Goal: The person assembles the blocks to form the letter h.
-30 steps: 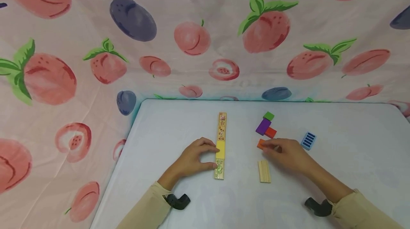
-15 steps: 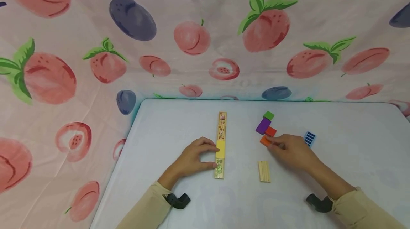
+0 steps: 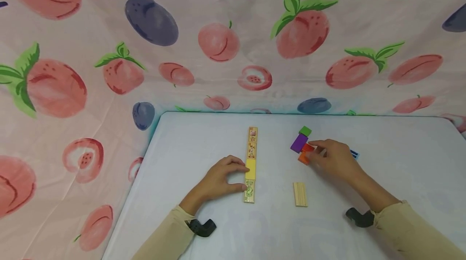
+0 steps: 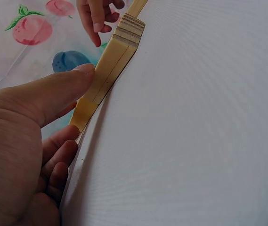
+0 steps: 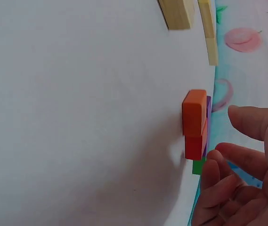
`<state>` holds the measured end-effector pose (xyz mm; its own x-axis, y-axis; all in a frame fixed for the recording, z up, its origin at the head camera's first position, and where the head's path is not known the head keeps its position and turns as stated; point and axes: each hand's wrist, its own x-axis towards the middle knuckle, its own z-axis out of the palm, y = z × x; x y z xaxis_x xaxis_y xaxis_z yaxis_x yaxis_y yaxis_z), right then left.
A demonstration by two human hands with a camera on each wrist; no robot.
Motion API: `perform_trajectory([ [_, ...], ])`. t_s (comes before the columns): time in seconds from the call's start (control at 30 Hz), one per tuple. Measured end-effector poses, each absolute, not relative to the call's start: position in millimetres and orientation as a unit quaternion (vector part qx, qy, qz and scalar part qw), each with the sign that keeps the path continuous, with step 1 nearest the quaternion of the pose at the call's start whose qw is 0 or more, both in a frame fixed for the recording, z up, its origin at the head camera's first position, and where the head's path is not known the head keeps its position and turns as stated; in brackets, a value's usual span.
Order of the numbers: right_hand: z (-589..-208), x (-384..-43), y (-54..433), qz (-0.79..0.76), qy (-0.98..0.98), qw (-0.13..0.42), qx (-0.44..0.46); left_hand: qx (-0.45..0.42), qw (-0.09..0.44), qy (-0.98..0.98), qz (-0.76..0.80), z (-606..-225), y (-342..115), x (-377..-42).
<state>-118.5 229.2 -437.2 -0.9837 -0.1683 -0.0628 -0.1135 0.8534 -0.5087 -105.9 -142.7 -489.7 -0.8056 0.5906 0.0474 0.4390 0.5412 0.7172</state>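
My left hand (image 3: 220,177) rests beside a straight row of wooden blocks. Its thumb touches the nearest block, printed in green (image 3: 249,196), and a fingertip touches the yellow block (image 3: 251,170). Two brown-printed blocks (image 3: 251,150) continue the row away from me. My right hand (image 3: 336,159) hovers at the right of a small coloured group, thumb and fingers apart. That group has an orange block (image 5: 194,113) against a red block (image 5: 196,146), then a purple block (image 3: 299,143) and a green block (image 3: 305,131). In the right wrist view the thumb stands clear of the orange block.
Plain wooden pieces (image 3: 300,194) lie side by side nearer me, between the hands. A blue block with dark bars (image 3: 354,154) is partly hidden behind the right hand. White cloth covers the table (image 3: 196,134), and a fruit-print cloth (image 3: 218,5) hangs behind.
The orange block has moved away from me and right, up against the red block. My right hand has let go of it and shifted farther out. The left hand stays put.
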Motion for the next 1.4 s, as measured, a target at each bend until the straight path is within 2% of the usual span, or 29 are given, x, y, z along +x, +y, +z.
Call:
perform_trajectory([
  [0.17,-437.2,-132.2,227.0,-0.261,0.962,0.048,-0.069,0.294,0.102,0.872,0.377,-489.0,-142.7,-105.8],
  [0.47,-438.6,-148.0,216.8,-0.247,0.965,0.089,-0.008,0.290,0.107,0.873,0.377,-489.8,-142.9,-105.6],
  [0.77,-442.8,-156.0,215.4,-0.245,0.962,0.119,0.010,0.291,0.107,0.873,0.377,-488.6,-142.9,-105.4],
  [1.03,-449.3,-155.4,215.1,-0.268,0.958,0.100,0.001,0.293,0.106,0.870,0.382,-488.7,-143.4,-105.0],
  [1.4,-454.3,-156.9,218.9,-0.322,0.941,0.104,0.004,0.292,0.105,0.870,0.384,-488.8,-142.9,-105.1],
])
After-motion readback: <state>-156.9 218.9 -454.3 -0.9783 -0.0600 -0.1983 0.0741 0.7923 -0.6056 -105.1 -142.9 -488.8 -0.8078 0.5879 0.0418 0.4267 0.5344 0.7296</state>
